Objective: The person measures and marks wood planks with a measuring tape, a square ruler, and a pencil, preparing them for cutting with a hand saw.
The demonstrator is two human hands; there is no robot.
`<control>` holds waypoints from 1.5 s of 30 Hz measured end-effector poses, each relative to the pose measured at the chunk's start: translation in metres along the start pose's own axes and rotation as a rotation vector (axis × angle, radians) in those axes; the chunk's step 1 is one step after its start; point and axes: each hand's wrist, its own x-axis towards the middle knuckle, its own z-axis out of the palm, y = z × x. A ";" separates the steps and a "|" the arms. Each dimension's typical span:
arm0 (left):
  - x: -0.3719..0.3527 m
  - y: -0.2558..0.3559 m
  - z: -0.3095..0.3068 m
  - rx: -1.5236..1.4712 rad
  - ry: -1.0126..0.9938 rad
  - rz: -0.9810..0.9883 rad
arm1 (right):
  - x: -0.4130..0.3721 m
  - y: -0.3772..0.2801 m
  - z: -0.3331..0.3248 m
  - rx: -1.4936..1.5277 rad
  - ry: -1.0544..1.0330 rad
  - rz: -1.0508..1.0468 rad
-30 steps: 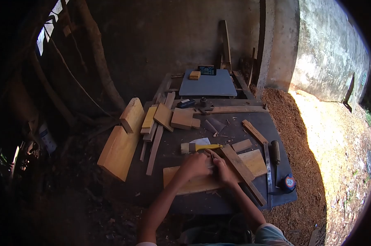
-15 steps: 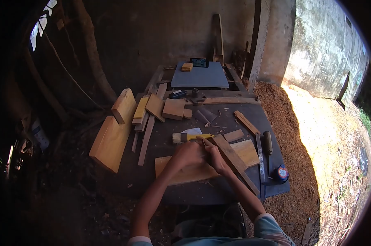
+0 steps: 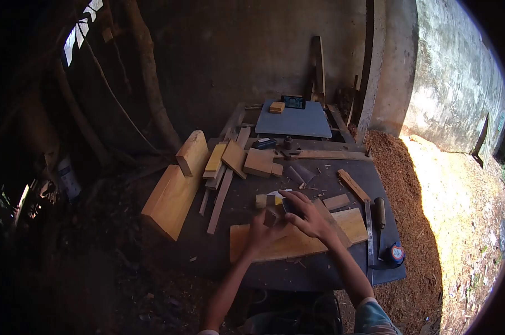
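Observation:
My left hand (image 3: pixel 259 234) is closed around what looks like a small piece of wood (image 3: pixel 273 214), partly hidden by the fingers. To its right, my right hand (image 3: pixel 311 219) is held with fingers stretched and thumb apart, close over that piece. Both hands are above a pale wooden board (image 3: pixel 247 245) lying across the near part of the table. A brown wood strip (image 3: pixel 337 228) lies across the board under my right hand. Just beyond my hands is a paintbrush (image 3: pixel 261 201) with pale bristles, its yellow handle mostly covered.
Thick boards (image 3: pixel 171 198) stand at the table's left edge, beside several wood strips and blocks (image 3: pixel 259 162). A metal ruler (image 3: pixel 369 240), a dark-handled tool (image 3: pixel 380 212) and a tape measure (image 3: pixel 396 254) lie at right. A phone (image 3: pixel 293 102) stands on the grey panel (image 3: pixel 291 124) behind.
My hands were close together with fingers bent; now they are slightly apart and my right fingers have stretched out. The whole view has shifted, so the table appears further right and lower.

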 end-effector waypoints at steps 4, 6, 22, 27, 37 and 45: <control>-0.003 -0.024 -0.008 0.022 -0.077 -0.002 | 0.012 0.002 0.003 -0.249 -0.101 -0.062; -0.005 -0.031 -0.013 0.021 -0.210 -0.077 | 0.008 0.006 -0.001 -0.169 -0.146 -0.025; -0.028 -0.042 0.013 0.159 -0.020 0.179 | -0.009 -0.008 -0.007 -0.359 -0.277 -0.137; -0.035 -0.046 0.015 0.304 -0.049 0.131 | -0.019 -0.020 0.005 -0.418 -0.231 -0.173; -0.040 -0.044 0.015 0.156 0.044 0.212 | -0.007 -0.003 -0.003 -0.276 -0.237 -0.114; -0.045 -0.041 0.017 0.117 0.055 0.030 | -0.007 0.007 -0.009 -0.310 -0.205 -0.078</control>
